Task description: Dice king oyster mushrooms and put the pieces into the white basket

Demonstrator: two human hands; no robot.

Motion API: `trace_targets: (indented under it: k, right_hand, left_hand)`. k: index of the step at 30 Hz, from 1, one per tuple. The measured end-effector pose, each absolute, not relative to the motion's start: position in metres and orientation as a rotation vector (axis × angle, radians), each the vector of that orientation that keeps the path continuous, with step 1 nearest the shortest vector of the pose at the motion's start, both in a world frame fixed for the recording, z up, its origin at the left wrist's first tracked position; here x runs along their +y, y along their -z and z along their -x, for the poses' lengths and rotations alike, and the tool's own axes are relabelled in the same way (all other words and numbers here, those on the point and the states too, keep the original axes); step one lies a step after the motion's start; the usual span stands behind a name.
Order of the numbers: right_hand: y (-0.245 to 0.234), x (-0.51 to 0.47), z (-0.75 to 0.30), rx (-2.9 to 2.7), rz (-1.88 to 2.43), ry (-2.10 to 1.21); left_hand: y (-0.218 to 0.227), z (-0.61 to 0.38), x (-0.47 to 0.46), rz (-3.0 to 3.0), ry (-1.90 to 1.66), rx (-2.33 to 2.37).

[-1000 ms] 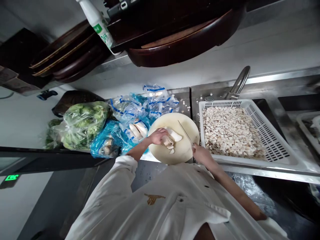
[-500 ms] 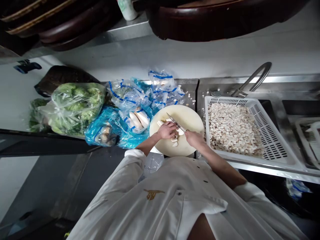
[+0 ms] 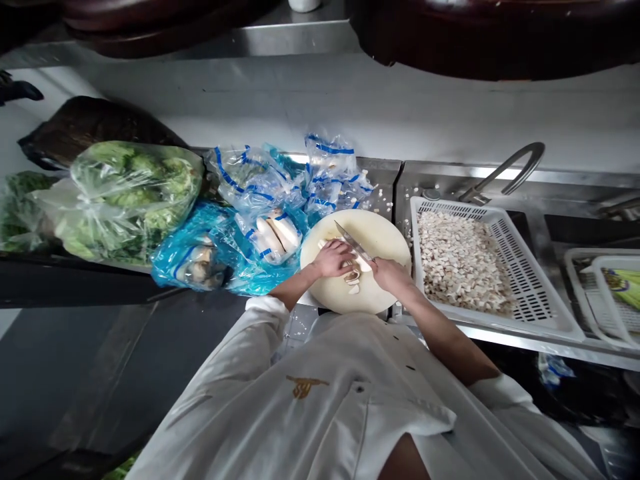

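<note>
A round cream cutting board (image 3: 380,297) lies at the counter's front. My right hand (image 3: 393,275) is closed around the handle of a kitchen knife (image 3: 353,241), whose blade points to the far left. Beside the blade, my left hand (image 3: 334,259) bends its fingers down over a pale mushroom, mostly hidden beneath them. Cut mushroom slices (image 3: 353,283) lie just in front of that hand. To the left, an open plastic bag holds whole king oyster mushrooms (image 3: 278,235).
A white perforated basket (image 3: 537,283) of chopped mushroom pieces (image 3: 460,263) stands right of the board, below a curved faucet (image 3: 525,167). Blue and clear bags (image 3: 193,257) and bagged leafy greens (image 3: 135,200) crowd the left. A metal shelf (image 3: 300,40) overhangs the back.
The view has shifted slightly, showing more of the baskets at right and less of the shelf. Both hands and the knife stay nearly in place on the board.
</note>
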State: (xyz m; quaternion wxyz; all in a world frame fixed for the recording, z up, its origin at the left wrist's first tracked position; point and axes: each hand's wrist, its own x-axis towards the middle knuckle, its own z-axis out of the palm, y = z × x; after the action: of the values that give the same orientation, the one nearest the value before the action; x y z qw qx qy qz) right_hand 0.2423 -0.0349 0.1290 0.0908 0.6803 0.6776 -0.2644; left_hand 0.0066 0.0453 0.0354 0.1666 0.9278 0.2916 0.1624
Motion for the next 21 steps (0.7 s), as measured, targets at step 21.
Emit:
trace_targets:
  k: [21]
  right_hand:
    - [-0.122,-0.026,-0.236,2.030,-2.075,0.814]
  left_hand:
    - [-0.038,0.013,0.042,-2.649,-0.518,0.810]
